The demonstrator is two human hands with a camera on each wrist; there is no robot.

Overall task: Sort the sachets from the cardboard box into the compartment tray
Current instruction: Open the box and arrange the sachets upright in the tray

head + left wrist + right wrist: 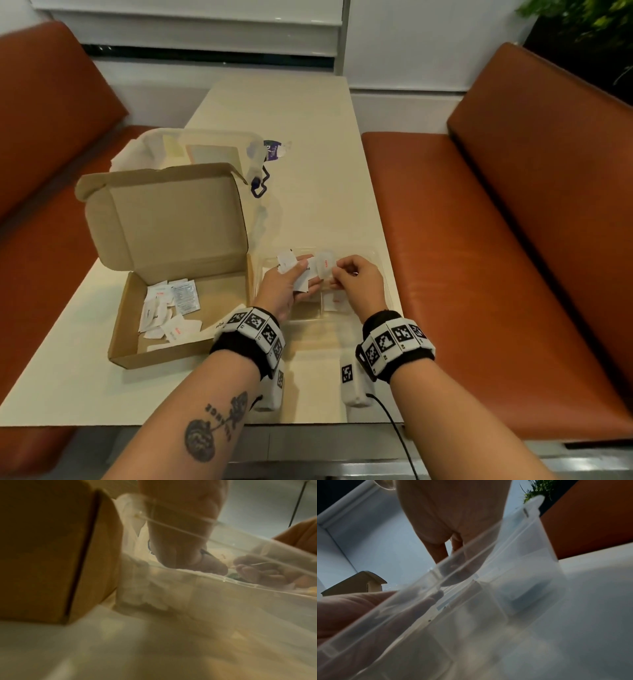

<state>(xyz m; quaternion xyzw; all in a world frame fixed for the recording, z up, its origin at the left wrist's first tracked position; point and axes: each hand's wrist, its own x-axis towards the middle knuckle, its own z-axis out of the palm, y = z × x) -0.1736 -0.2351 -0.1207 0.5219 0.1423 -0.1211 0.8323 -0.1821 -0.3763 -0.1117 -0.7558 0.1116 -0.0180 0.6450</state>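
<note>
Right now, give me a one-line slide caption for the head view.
Both hands, left and right, hold sachets over the clear tray; more lie in the open box.

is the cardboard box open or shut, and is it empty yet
Open: the box's lid stands upright. Not empty: a pile of sachets lies inside.

Open brown cardboard box (178, 274), lid upright, blocks table's (325, 144) left side; clear plastic compartment tray (378, 260) sits just right of it, near edge. Clear lidded tub (219, 147) behind box. Far-right tabletop w/ open room.
</note>
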